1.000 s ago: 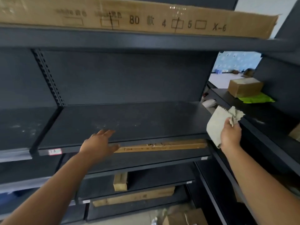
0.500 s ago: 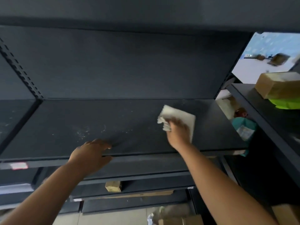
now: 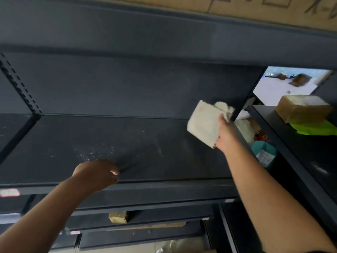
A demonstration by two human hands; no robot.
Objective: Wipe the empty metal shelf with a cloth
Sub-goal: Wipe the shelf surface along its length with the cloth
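Right hand (image 3: pixel 225 136) has its grip pinched on a folded pale cloth (image 3: pixel 204 123), right of centre in the frame, at the far right end of the empty metal shelf (image 3: pixel 145 143). Whether the cloth touches the shelf or is raised just above it cannot be told; it looks tilted up toward the back panel. Left hand (image 3: pixel 94 174) sits lower left of centre, fingers curled loosely over the shelf's front edge, holding nothing, apparently as a brace.

What the coming move seems to turn on: the shelf's long axis runs across the frame, and nearly all of it lies leftward of the cloth. Pale dusty specks (image 3: pixel 94 150) scatter the middle of the shelf, just beyond the left hand and well apart from the cloth. A leftward sweep along that axis would probably reach them. The right hand alone carries the cloth, though the left is nearer the specks.
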